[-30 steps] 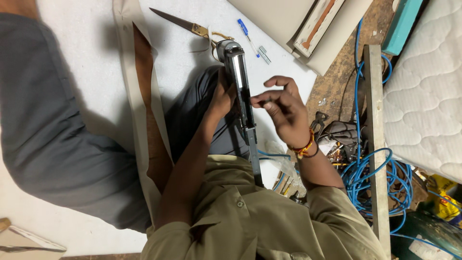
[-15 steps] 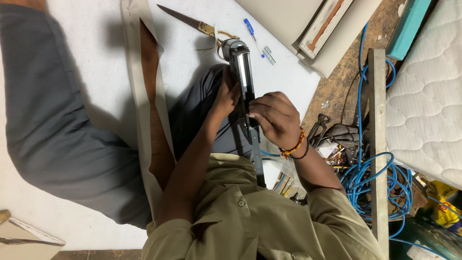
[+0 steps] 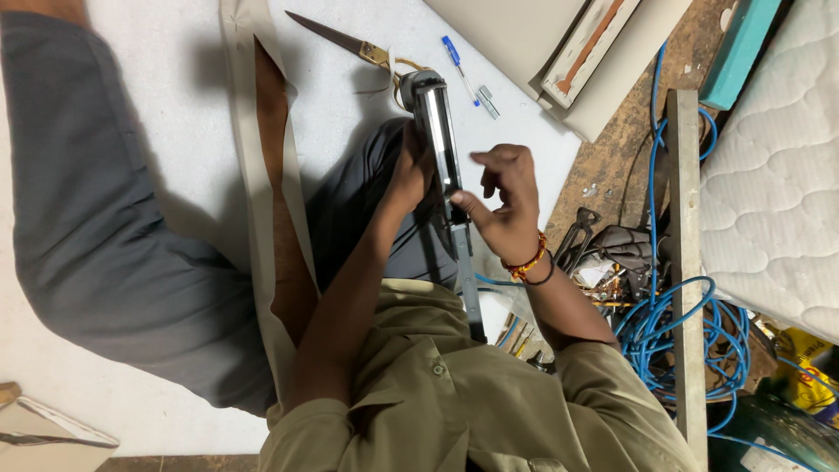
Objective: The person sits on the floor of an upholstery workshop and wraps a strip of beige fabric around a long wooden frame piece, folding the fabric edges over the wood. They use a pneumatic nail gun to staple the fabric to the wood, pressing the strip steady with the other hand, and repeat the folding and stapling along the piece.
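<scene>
From the head view, the person sits on a white floor (image 3: 175,52) with grey-trousered legs folded. The left hand (image 3: 409,175) is wrapped around the body of a long black and silver staple gun (image 3: 440,149), its grip clamped on the tool to keep it steady over the lap, with the tool's head pointing away from the body. The right hand (image 3: 505,205) sits at the tool's lower end; thumb and forefinger pinch at the rail there while the other fingers stand apart and lifted, so this grip looks like a light pinch on the tool's sliding part, though how firmly it closes I cannot tell. A beaded bracelet (image 3: 527,260) circles that wrist.

A beige fabric strip (image 3: 253,175) runs across the lap and over the floor, within reach of the tool. Past the tool's head lie a pair of scissors (image 3: 336,37), a blue pen (image 3: 456,63) and a small strip of staples (image 3: 488,101), laid close for quick reach. Beige boards (image 3: 542,44) lean at the floor's far edge. To the right, a coil of blue hose (image 3: 655,332) loops around a wooden slat (image 3: 686,262), and a quilted mattress (image 3: 778,175) fills the right edge
</scene>
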`<state>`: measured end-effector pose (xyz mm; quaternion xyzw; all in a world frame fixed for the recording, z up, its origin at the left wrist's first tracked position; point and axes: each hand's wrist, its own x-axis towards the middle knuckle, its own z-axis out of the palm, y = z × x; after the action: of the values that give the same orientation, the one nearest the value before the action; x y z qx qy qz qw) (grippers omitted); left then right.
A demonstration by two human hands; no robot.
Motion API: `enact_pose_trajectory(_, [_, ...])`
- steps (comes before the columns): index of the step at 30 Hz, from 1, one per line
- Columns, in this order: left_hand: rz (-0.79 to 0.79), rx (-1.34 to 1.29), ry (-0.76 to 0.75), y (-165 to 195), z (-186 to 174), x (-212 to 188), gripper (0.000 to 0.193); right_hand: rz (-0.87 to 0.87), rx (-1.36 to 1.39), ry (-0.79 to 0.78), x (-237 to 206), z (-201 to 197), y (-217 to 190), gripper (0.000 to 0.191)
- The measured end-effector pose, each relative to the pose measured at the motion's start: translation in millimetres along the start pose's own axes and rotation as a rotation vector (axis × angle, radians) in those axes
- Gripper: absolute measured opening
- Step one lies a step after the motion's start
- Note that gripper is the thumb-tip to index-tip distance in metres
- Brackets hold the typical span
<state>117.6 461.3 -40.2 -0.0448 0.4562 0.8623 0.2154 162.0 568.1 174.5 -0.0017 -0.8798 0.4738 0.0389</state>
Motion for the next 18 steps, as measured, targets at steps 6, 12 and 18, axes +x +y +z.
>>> enact_pose_trajectory(6, [-0.048, -0.107, 0.021, 1, 9, 11, 0.060, 0.067, 0.428, -0.132, -3, -20, 11, 0.070])
enact_pose_trajectory(12, [-0.279, -0.014, 0.163, 25, 25, 13, 0.048, 0.013, 0.231, -0.126, -4, -22, 19, 0.070])
enact_pose_trajectory(18, [-0.392, -0.138, 0.225, 49, 28, 22, 0.045, 0.188, 0.402, -0.047, 18, -5, 22, 0.052])
